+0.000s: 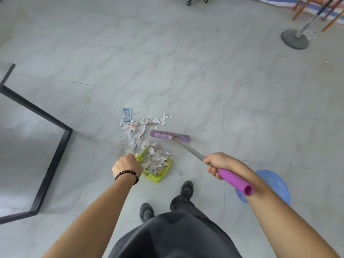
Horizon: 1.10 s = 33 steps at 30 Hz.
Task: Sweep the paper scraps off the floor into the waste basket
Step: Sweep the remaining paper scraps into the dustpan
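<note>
Torn paper scraps (137, 130) lie in a loose pile on the grey tiled floor, with a blue wrapper (127, 114) at its far end. A lime-green dustpan (163, 171) sits on the floor with several scraps heaped in it. My left hand (127, 164) grips the dustpan's handle. My right hand (216, 163) grips the metal shaft of a purple broom, just above its purple grip. The broom head (170, 135) rests on the floor just right of the pile. A blue waste basket (273, 185) stands at the right, partly hidden behind my right forearm.
A black metal frame (55, 155) lies across the floor on the left. A round grey stand base (295, 39) and wooden chair legs (302, 10) are at the far right; chair castors (189, 3) at the top. My black shoes (186, 189) stand just behind the dustpan.
</note>
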Motion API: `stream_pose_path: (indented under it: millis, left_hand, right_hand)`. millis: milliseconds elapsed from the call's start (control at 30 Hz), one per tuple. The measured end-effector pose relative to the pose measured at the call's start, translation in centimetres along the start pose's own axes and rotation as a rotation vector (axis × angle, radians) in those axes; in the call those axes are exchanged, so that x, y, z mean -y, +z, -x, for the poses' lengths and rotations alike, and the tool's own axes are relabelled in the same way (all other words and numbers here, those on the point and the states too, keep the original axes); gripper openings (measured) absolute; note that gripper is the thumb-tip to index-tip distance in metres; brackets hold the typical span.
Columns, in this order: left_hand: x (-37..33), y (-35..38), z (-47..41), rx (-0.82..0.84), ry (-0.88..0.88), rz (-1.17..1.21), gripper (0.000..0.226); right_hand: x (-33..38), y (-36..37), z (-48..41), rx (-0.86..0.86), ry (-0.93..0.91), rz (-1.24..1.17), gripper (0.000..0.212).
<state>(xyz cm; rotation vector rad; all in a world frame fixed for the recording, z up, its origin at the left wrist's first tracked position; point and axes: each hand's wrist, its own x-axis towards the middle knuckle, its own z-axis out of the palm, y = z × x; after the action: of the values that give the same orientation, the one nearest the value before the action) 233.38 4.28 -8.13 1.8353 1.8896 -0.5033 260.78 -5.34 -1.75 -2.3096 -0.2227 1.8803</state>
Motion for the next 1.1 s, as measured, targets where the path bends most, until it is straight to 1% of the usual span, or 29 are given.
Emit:
stream_pose_path:
  millis: [67,133,233,300,367,400,500,533,600,633,667,733,833,900,933,1000,1100]
  left_hand:
    - [0.5,0.1,0.0,-0.009,-0.011,0.006,0.02]
    - [0.8,0.3,0.1,-0.011,-0.022,0.004,0.02]
    - [1.0,0.8,0.3,-0.007,-0.042,0.012,0.023]
    - [1.2,0.9,0.3,-0.012,-0.054,0.025,0.024]
    - [1.3,0.8,0.1,-0.006,-0.062,0.035,0.023]
    - [1.2,0.7,-0.1,-0.002,-0.068,0.044,0.022]
    - [0.7,0.5,-0.6,0.029,-0.088,0.091,0.018]
    - [0.6,0.4,-0.7,0.045,-0.098,0.124,0.021]
    - [0.5,0.4,-1.0,0.116,-0.105,0.21,0.033]
    - [0.4,0.4,-1.0,0.171,-0.117,0.28,0.035]
    - [0.4,0.5,-1.1,0.231,-0.138,0.391,0.032]
    - [0.5,0.8,-0.8,0.412,-0.27,0.734,0.024]
    - [1.2,1.5,-0.2,0.721,-0.431,1.192,0.026]
    - [1.7,2.4,0.2,0.858,-0.505,1.443,0.03]
    - [1.8,2.9,0.6,0.896,-0.532,1.538,0.03]
    - [1.5,3.6,1.6,0.932,-0.537,1.647,0.023]
    - [0.3,4.6,3.4,0.964,-0.519,1.676,0.014]
  right_hand:
    - [1.0,1.4,-1.6,-0.053,-0.053,0.044,0.015]
    - [1.3,3.1,-3.1,-0.087,-0.095,0.137,0.018]
    - [0.3,5.4,-4.1,-0.031,-0.114,0.316,0.016]
    - [-1.5,6.7,-3.4,0.013,-0.09,0.432,0.026]
    - [-3.5,7.1,-2.4,0.04,-0.057,0.41,0.033]
    - [-4.2,6.8,-1.9,0.051,-0.032,0.382,0.03]
    - [-4.5,5.2,-0.2,0.127,0.068,0.277,0.011]
    - [-4.3,4.7,-0.1,0.152,0.092,0.223,0.009]
    - [-4.1,4.0,-0.8,0.175,0.104,0.097,0.015]
    - [-4.3,4.0,-1.6,0.177,0.097,0.03,0.02]
    - [-4.5,4.4,-2.5,0.167,0.093,-0.021,0.024]
    - [-5.4,5.7,-3.9,0.11,0.101,-0.062,0.032]
    - [-6.9,8.4,-5.4,0.032,0.151,-0.061,0.035]
    - [-7.5,9.9,-5.1,-0.008,0.17,-0.067,0.034]
    - [-7.8,10.3,-4.7,-0.019,0.16,-0.064,0.034]
    - [-8.1,10.7,-3.7,-0.018,0.149,-0.07,0.033]
    - [-8.6,10.1,-2.3,0.046,0.166,-0.126,0.032]
